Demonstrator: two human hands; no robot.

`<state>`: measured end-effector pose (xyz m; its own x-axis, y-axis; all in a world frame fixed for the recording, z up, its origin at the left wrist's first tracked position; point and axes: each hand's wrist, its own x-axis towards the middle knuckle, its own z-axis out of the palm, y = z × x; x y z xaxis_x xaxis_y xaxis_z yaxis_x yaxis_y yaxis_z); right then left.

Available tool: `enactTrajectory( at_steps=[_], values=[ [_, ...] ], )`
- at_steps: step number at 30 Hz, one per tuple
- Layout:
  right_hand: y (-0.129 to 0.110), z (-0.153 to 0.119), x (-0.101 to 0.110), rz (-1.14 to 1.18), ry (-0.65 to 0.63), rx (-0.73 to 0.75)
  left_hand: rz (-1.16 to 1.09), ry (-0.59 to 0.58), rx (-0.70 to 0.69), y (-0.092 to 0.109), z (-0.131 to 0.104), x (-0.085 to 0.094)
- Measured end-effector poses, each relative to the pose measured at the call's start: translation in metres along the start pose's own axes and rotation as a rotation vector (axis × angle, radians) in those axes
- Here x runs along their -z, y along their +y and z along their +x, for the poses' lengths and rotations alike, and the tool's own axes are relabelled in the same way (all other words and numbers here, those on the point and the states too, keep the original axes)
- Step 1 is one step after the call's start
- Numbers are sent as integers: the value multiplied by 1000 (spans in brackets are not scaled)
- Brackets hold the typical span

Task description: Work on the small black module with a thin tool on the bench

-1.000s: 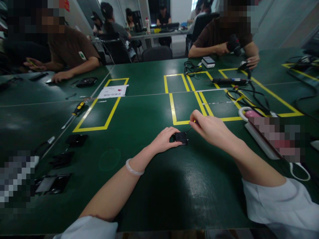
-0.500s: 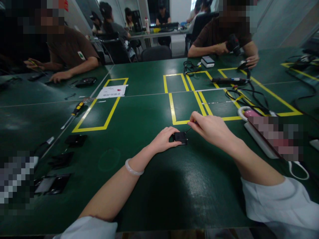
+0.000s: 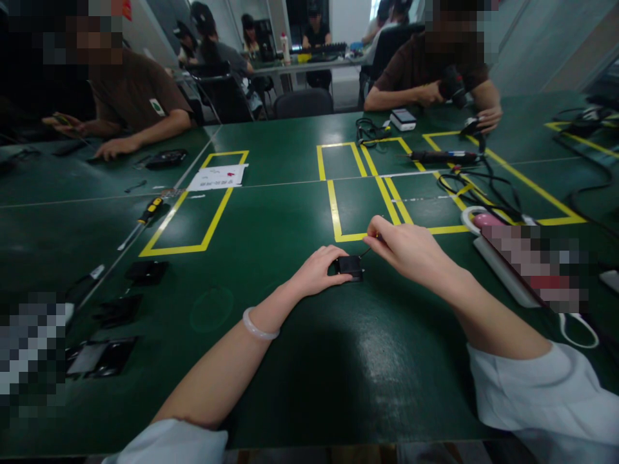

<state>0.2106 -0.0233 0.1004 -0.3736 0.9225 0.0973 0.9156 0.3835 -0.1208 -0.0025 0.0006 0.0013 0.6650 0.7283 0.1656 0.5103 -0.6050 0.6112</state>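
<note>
A small black box-shaped part (image 3: 349, 266) lies on the green table (image 3: 271, 225), with small metal screws or pins showing at its corners. My left hand (image 3: 322, 270) grips its left side between thumb and fingers. My right hand (image 3: 399, 245) is pinched round a thin dark tool (image 3: 367, 251), whose shaft slants down to the upper right corner of the part. The tool's handle is mostly hidden by my fingers.
Black parts (image 3: 146, 272) and a yellow-black screwdriver (image 3: 152, 209) lie at the left. A pink pouch (image 3: 527, 261), a black corded tool (image 3: 445, 157) and cables are at the right. Yellow tape marks rectangles. Two people sit across the table.
My hands and the black part stay almost where they were. Across the table at the left, a person's raised hand has shifted slightly left.
</note>
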Motion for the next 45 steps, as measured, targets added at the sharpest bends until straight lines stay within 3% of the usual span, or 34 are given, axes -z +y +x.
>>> enactTrajectory(
  at_steps=[9, 45],
  values=[
    [-1, -2, -1, 78, 20, 45, 7, -19, 16, -1, 1, 0],
    [-3, -2, 2, 17, 30, 33, -1, -6, 8, 0, 1, 0]
  ],
)
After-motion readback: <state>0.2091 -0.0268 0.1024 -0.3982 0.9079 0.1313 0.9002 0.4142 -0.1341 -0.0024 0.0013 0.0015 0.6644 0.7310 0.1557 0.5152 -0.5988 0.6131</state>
